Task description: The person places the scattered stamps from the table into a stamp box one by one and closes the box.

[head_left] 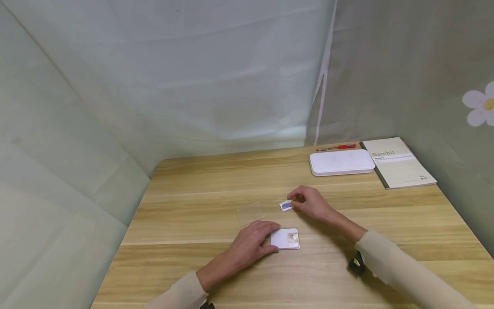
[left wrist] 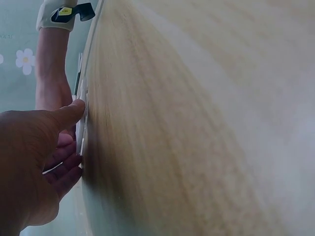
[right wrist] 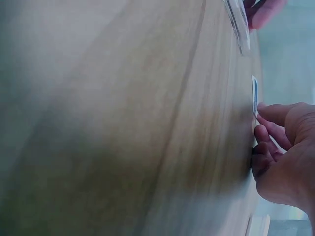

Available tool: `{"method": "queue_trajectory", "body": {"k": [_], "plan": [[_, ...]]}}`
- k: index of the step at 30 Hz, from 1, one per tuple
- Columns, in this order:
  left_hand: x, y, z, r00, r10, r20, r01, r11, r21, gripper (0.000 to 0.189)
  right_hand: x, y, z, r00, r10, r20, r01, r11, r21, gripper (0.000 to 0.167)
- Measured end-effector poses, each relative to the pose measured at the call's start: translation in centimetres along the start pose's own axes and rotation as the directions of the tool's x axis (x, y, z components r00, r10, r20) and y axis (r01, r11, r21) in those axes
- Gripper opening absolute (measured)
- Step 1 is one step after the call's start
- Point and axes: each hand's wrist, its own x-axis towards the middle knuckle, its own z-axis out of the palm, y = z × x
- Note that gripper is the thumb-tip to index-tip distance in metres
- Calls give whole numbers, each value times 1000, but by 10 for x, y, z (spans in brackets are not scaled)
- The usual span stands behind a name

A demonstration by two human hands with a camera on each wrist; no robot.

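Note:
My left hand [head_left: 252,240] grips the left end of a small flat white case [head_left: 278,238], thumb on the near side and fingers along the far side. On the case's right part lies a small pale stamp-like piece [head_left: 293,237]. Farther back, my right hand [head_left: 311,203] pinches the right edge of a small stamp [head_left: 285,205] with a blue picture and white border. The right wrist view shows this stamp [right wrist: 254,91] edge-on, close over the wood. A clear plastic sheet [head_left: 251,213] lies just beyond the left hand.
A wooden table [head_left: 185,223] carries everything. At its back right are a long white box [head_left: 341,162], a red pen [head_left: 336,147] behind it and a notebook [head_left: 399,165]. Pale curtains [head_left: 231,86] hang round the far and side edges.

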Motion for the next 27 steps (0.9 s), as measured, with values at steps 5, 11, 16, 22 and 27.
{"method": "queue_trajectory", "body": {"k": [5, 11, 16, 22, 27], "plan": [[0, 0, 0, 1000, -3, 1, 3, 1000, -9, 60, 4, 1, 2, 1000, -5, 6, 5, 1000, -31, 12], [1, -1, 0, 1000, -1, 1, 1, 1000, -5, 59, 7, 0, 2, 1000, 21, 18, -20, 999, -43, 11], [1, -1, -1, 1000, -1, 4, 1, 1000, -9, 59, 8, -1, 1, 999, 33, 24, -32, 999, -42, 10], [2, -1, -1, 1000, 0, 6, 0, 1000, -5, 59, 7, -1, -1, 999, 39, 31, -38, 999, -28, 8], [2, -1, -2, 1000, -3, 12, 3, 1000, -13, 59, 7, -3, -5, 997, 56, 57, -56, 998, 6, 6]]}}
